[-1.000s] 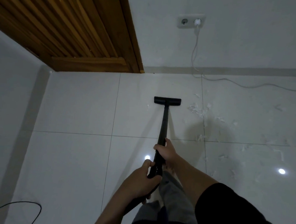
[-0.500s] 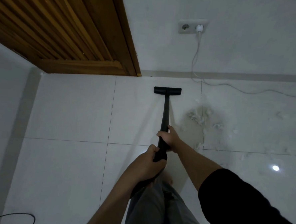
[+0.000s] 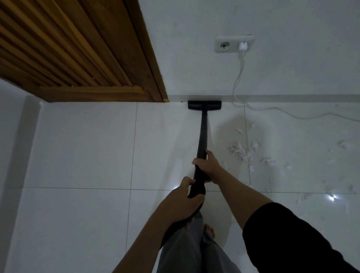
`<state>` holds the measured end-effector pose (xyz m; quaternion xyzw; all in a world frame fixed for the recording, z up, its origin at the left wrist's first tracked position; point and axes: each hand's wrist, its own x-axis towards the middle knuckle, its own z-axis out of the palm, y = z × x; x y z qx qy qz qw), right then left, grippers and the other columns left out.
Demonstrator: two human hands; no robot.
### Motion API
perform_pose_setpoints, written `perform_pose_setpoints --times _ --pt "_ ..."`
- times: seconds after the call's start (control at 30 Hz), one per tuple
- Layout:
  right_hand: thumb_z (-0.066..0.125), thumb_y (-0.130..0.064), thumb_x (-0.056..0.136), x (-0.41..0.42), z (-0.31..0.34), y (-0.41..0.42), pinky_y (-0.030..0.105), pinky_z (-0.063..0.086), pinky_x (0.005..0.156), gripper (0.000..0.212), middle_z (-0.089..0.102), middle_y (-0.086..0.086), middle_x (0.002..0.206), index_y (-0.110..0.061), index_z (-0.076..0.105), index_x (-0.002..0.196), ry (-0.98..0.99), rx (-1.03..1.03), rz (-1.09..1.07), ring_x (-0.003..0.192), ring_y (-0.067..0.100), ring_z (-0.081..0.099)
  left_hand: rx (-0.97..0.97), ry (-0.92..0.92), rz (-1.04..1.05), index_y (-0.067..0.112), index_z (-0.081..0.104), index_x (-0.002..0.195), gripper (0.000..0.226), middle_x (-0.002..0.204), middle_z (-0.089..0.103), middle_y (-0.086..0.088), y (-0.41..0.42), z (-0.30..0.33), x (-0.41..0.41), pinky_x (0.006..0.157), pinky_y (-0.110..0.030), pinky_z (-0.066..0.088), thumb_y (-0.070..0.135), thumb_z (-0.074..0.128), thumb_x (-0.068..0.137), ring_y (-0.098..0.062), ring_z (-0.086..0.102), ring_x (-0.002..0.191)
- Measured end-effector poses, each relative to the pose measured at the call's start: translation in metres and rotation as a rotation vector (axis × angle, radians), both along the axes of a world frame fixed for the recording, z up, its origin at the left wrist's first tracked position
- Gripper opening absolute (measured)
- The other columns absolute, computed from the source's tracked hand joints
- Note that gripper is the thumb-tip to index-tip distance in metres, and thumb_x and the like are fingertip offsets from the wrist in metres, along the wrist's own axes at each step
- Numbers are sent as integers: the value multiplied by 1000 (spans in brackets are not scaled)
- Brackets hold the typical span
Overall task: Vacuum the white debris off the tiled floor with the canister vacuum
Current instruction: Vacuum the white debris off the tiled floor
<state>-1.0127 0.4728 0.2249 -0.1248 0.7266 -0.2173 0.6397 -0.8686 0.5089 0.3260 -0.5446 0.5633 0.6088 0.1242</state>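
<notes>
Both hands, left (image 3: 183,202) and right (image 3: 207,166), grip the vacuum wand (image 3: 203,137); floor head (image 3: 204,105) against wall (white debris (image 3: 240,151) lies right).

The person wears a black sleeve (image 3: 307,247) on the right arm, covering it down to about the elbow, with the forearm bare below. The left arm (image 3: 145,237) is bare. Grey trousers (image 3: 180,258) cover the legs, and one foot (image 3: 209,231) is bare.
</notes>
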Motion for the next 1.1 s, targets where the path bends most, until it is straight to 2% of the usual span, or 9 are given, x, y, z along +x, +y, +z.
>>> perform_pose_setpoints --times 0.2,0.27,0.37,0.5,0.6,0.73,0.93,1.03,1.1 --pt "61 -13 91 -3 -5 1 32 47 57 82 58 10 104 -21 12 158 7 8 12 79 20 59 -5 -15 -35 27 31 133 45 96 69 -11 1 -5 -1 61 -32 54 40 53 96 -11 58 54" --pt "61 -14 91 -4 -6 1 33 47 58 83 57 11 109 -22 12 158 5 8 5 80 21 59 -21 -16 -45 27 31 133 45 94 69 -10 3 -5 -2 63 -35 56 41 53 95 -10 57 54" --pt "60 -15 92 -4 -2 -1 33 47 55 81 56 8 103 -22 12 157 2 7 16 78 20 59 -13 -8 -29 27 31 133 45 94 69 -10 -1 -2 -2 68 -41 58 40 53 95 -15 60 56" --pt "59 -15 93 0 4 5 33 47 52 81 54 6 99 -20 10 157 8 27 69 76 20 59 50 18 26 26 31 130 40 84 69 -14 5 12 3 56 -36 57 34 52 97 -26 62 56" --pt "59 -14 92 5 5 22 31 47 51 71 54 7 95 -15 21 151 19 27 86 74 21 59 57 11 17 25 31 130 39 74 66 -9 19 26 7 47 -28 53 33 52 98 -21 59 49" --pt "61 -15 91 12 3 49 35 50 56 73 53 9 101 -14 21 151 -6 9 58 80 23 59 46 -26 -11 31 32 122 32 75 65 -4 43 38 10 50 -29 51 36 51 97 -14 58 47" --pt "63 -16 89 16 3 105 33 49 57 77 55 13 110 -14 21 153 -77 -7 32 82 25 61 32 -76 -45 30 34 115 26 76 66 -7 96 56 7 57 -32 51 36 48 94 -20 60 51" --pt "65 -17 85 20 1 144 34 52 61 68 57 12 100 -15 32 144 -119 -12 11 79 25 60 17 -90 -57 27 39 114 28 75 67 -8 135 62 9 63 -36 53 37 49 90 -24 62 55" --pt "67 -18 79 24 0 172 38 52 65 58 56 13 94 -24 36 128 -157 -15 -15 75 26 59 10 -98 -61 25 41 116 31 79 67 -7 162 65 10 63 -34 52 37 50 89 -22 61 56"
